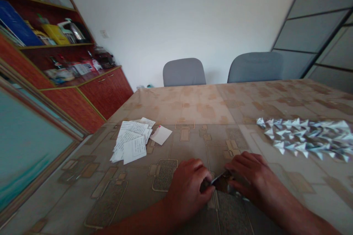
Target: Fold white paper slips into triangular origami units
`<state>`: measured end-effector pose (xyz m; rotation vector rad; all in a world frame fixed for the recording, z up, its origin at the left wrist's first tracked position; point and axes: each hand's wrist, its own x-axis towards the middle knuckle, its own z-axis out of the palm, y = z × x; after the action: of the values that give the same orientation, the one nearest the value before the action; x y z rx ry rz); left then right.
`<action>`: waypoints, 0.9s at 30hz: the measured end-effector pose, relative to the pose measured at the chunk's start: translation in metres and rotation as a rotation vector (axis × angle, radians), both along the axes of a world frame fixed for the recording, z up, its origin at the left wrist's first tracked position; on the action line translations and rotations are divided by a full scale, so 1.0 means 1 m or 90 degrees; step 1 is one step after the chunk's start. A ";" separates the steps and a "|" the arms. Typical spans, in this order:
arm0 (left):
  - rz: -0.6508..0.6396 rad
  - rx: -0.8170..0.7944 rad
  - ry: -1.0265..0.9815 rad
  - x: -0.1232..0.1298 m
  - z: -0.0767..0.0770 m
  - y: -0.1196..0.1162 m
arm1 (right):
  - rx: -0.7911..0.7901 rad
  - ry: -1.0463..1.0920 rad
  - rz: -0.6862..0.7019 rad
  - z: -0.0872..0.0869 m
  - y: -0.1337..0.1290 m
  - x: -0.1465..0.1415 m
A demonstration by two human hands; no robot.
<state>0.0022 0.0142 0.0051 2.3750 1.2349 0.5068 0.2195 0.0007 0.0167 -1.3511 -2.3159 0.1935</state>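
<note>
Low over the near side of the table, my left hand [190, 185] pinches one end of a small folded piece of paper [221, 183], dark brown with a pale edge. The fingers of my right hand [249, 176] are closed on its other end, so much of the paper is hidden. To the left lies a loose pile of printed paper slips [132, 141], with one mostly white slip [161, 134] at its right side. Several folded paper pieces [306, 136], white and grey with pointed tips, stand in rows on the right.
A patterned cloth covers the table [182, 104]. Behind the far edge stand two grey chairs [184, 72] against a white wall. A reddish wooden cabinet [102, 91] with filled shelves is at the left. Grey panels [311, 33] rise at the right.
</note>
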 end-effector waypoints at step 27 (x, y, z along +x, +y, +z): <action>-0.239 0.200 0.090 -0.040 0.001 0.001 | -0.153 0.049 -0.096 -0.013 -0.011 -0.028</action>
<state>-0.0378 0.0152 0.0065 2.8642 0.7721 0.4421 0.1919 -0.0105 0.0036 -1.5971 -2.1694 0.4805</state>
